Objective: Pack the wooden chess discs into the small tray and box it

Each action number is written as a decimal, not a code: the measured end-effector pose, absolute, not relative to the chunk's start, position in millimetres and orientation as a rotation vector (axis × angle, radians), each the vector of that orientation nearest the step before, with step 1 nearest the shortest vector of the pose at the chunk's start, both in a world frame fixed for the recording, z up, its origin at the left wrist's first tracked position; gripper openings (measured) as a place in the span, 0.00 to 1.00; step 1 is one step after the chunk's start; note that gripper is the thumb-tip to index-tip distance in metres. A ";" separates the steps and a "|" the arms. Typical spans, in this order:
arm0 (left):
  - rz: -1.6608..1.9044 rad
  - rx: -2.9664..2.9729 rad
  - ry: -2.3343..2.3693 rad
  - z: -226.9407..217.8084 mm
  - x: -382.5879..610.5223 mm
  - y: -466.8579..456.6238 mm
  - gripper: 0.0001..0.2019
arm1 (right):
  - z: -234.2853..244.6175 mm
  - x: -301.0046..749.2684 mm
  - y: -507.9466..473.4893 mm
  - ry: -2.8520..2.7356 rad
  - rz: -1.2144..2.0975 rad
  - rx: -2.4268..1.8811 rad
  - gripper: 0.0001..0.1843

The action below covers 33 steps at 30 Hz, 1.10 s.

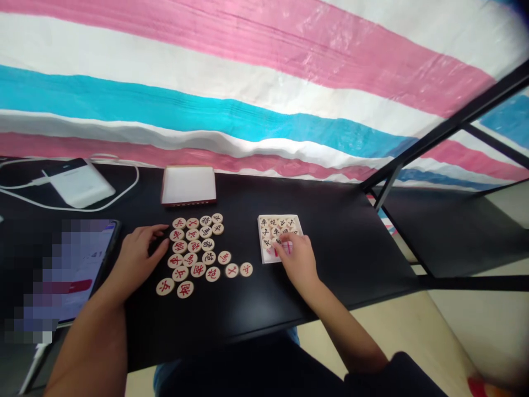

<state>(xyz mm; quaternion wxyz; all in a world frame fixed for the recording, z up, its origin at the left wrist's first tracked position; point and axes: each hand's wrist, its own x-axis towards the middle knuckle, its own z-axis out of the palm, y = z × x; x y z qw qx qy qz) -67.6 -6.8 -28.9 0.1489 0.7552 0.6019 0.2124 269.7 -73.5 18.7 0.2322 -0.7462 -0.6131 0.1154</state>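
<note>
Right hand (295, 262), fingers (285, 238) down on xiangqi pieces (273, 223) packed in a shallow white box (262, 249); cannot tell whether they grasp a piece. Left hand (134, 259): relaxed, open, fingers slightly curled, holding nothing, fingertips just beside a loose group (194, 247) of the same pieces. Pieces: flat round wooden discs, pale, with red or black characters, lying face up. Discs have no long axis, and their characters point various ways; the loose group forms a rough block running away from the person. Group lies between the hands, box to its right under the right hand's fingers. Beyond the group, a red-edged white tray (188, 202). All on a black table (339, 259).
</note>
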 end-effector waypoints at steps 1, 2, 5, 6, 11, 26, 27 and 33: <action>0.609 2.166 1.725 -29.0 -67.9 -6.8 0.19 | 16.9 269.8 -73.5 -1.687 0.299 -2.046 0.06; 0.610 2.162 1.721 -29.0 -68.1 -6.8 0.19 | 15.5 270.0 -73.6 -1.693 0.282 -2.042 0.06; 0.622 2.170 1.721 -29.0 -67.9 -6.8 0.20 | 13.0 271.5 -75.1 -1.711 0.256 -2.036 0.07; 0.626 2.175 1.722 -28.9 -67.6 -6.9 0.20 | 13.2 271.8 -75.7 -1.714 0.253 -2.028 0.07; 0.646 2.160 1.740 -26.8 -65.2 -9.0 0.19 | 27.4 259.5 -68.6 -1.685 0.163 -1.947 0.09; 0.665 2.149 1.741 -20.9 -63.9 -11.0 0.19 | 37.6 139.6 20.9 -2.209 0.351 -2.022 0.12; 0.663 2.154 1.735 -22.2 -64.6 -10.4 0.19 | 39.2 141.7 20.5 -2.217 0.350 -2.030 0.12; 0.609 2.168 1.728 -25.5 -66.8 -7.4 0.20 | 56.7 190.5 -7.3 -2.024 0.238 -1.848 0.10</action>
